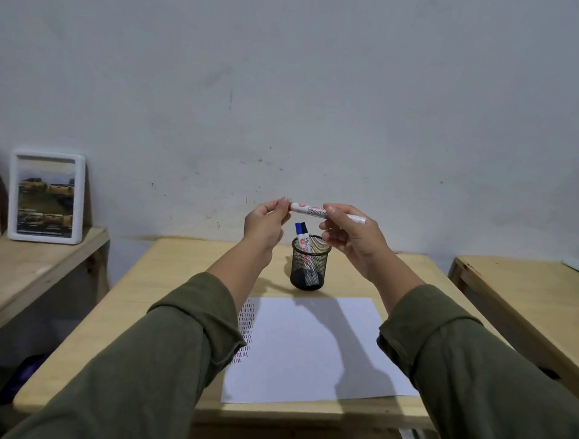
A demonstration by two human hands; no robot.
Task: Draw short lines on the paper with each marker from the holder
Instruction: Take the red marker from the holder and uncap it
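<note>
I hold a white marker [310, 210] level in the air above the black mesh holder [310, 263]. My right hand [350, 237] grips its barrel; the white end sticks out to the right. My left hand [264, 223] pinches the marker's left end, where a cap would sit, but my fingers hide it. Two markers, one blue-capped [298, 229] and one black-capped [303, 227], stand in the holder. White paper [312, 346] lies on the table below, with rows of short red and dark strokes along its left edge [245, 330].
The wooden table [166, 280] stands against a grey wall. A white-framed picture [46, 197] stands on a lower shelf at the left. Another wooden table [523, 296] sits at the right. My green sleeves cover part of the paper's left side.
</note>
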